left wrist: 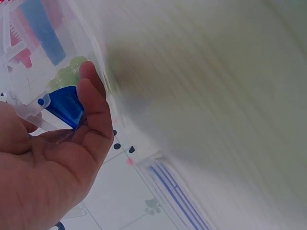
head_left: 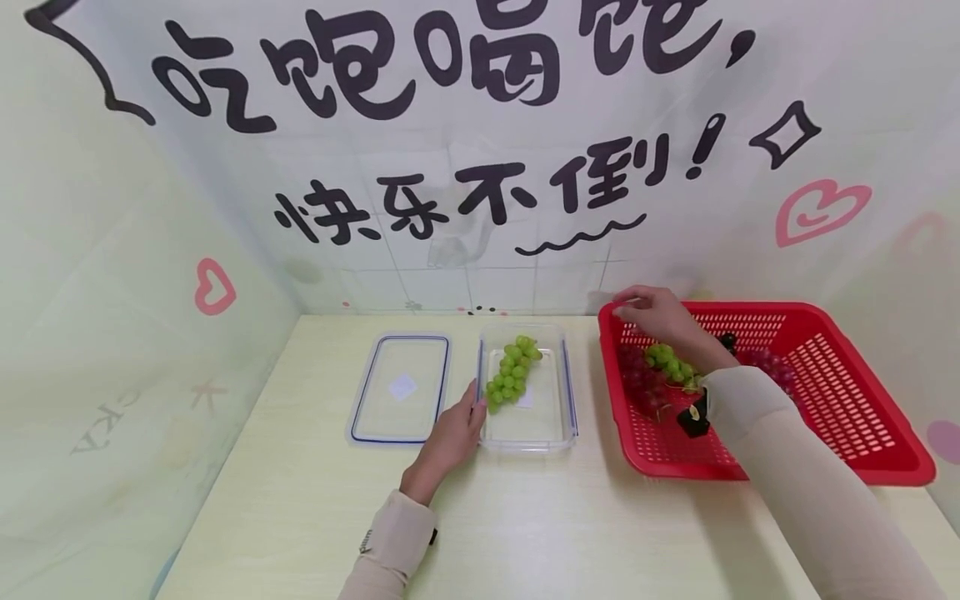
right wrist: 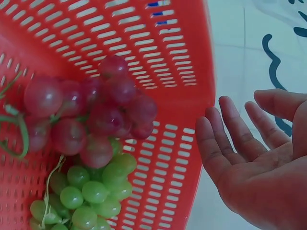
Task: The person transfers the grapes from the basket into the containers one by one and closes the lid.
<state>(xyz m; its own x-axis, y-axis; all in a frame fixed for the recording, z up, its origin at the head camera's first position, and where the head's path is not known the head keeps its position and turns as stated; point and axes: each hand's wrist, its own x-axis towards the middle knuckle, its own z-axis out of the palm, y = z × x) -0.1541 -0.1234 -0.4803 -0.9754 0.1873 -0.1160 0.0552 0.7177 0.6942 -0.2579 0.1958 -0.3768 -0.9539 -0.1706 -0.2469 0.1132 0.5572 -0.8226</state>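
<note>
My left hand (head_left: 452, 435) grips the left side of a clear plastic food container (head_left: 536, 444). In the left wrist view its fingers curl round the wall beside a blue clip (left wrist: 66, 105). A bunch of green grapes (head_left: 513, 373) lies in the container, its lower end near the left wall. My right hand (head_left: 660, 318) is over the far left corner of a red plastic basket (head_left: 675, 468), with nothing in its loosely bent fingers. Below it in the basket, a bunch of red grapes (right wrist: 72, 110) rests against a bunch of green grapes (right wrist: 93, 191).
A clear lid (head_left: 402, 421) with a blue seal lies flat to the left of the container. More dark red grapes (head_left: 772, 367) are farther right in the basket, partly behind the right forearm. A printed cloth backdrop (head_left: 450, 283) rises at the table's far edge.
</note>
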